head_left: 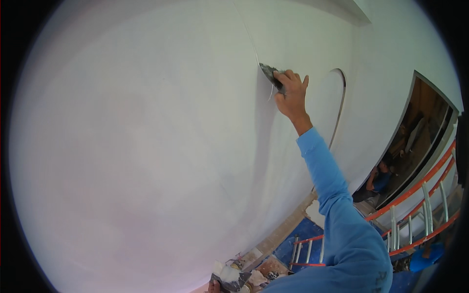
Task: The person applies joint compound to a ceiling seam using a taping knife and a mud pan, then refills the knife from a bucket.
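Note:
Stretched up and forward, my right hand [293, 95] grips a dark, worn putty knife [271, 76] with its fingers and thumb. The blade's tip meets the white wall [146, 136] at a thin raised line of white filler [251, 41] running upward from it. Another short streak of filler shows just under the blade. Low in the picture, my left hand [213, 287] is mostly cut off by the lower edge. Its fingers close on the side of a dark flat plate [233, 284] that carries white putty [224, 271].
An orange ladder [425, 185] with metal rungs leans at the right, and a second ladder [308, 251] is below my arm. A person in blue [382, 178] sits low by the dark doorway [420, 132]. Blue sheeting [295, 239] covers part of the floor. An arched recess [342, 88] edges the wall.

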A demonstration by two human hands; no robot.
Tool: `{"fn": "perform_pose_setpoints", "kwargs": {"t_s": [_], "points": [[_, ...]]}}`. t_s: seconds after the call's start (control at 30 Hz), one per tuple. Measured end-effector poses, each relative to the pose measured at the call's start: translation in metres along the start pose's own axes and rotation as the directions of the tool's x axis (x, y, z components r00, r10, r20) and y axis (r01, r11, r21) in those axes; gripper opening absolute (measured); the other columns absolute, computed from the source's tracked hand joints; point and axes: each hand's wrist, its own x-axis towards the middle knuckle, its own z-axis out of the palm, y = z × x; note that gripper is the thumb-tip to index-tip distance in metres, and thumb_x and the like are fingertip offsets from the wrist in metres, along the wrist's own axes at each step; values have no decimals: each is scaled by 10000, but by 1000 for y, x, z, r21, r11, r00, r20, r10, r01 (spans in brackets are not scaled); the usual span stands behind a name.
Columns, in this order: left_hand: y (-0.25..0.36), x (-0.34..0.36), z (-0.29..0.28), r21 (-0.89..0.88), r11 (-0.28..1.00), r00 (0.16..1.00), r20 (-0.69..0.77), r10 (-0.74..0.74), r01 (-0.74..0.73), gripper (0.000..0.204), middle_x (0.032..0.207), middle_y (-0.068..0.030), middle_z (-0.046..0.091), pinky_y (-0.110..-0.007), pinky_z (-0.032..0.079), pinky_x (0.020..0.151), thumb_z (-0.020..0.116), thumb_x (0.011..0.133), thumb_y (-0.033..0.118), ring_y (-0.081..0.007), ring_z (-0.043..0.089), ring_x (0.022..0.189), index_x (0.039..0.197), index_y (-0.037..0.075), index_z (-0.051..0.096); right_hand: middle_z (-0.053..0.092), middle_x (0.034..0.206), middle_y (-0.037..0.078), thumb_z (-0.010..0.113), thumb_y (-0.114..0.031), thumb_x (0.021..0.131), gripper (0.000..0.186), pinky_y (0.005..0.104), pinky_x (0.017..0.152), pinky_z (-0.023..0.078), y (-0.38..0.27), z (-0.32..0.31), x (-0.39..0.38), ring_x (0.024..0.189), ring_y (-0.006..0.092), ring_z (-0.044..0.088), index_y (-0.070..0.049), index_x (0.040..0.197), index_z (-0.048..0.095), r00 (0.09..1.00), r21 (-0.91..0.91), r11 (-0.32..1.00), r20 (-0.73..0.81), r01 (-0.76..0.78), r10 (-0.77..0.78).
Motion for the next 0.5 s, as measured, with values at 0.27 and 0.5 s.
{"fn": "perform_pose_setpoints", "kwargs": {"t_s": [0.27,0.5], "points": [[14,-12,24,-6,1000,1000,6,19,-19,392,1044,-72,666,-270,508,760,592,934,93,-148,609,872,1296,-57,571,536,937,72,547,-30,607,468,734,1047,253,-16,11,-73,924,337,528,-61,1056,676,986,130,977,37,-168,165],[24,15,65,-13,986,929,331,164,-169,401,1248,-151,596,-418,468,1018,580,927,116,-276,573,1189,1275,-73,515,539,902,69,562,-24,595,449,628,1033,320,-55,18,-106,882,313,529,-51,1026,682,972,208,950,30,-235,234]]}}
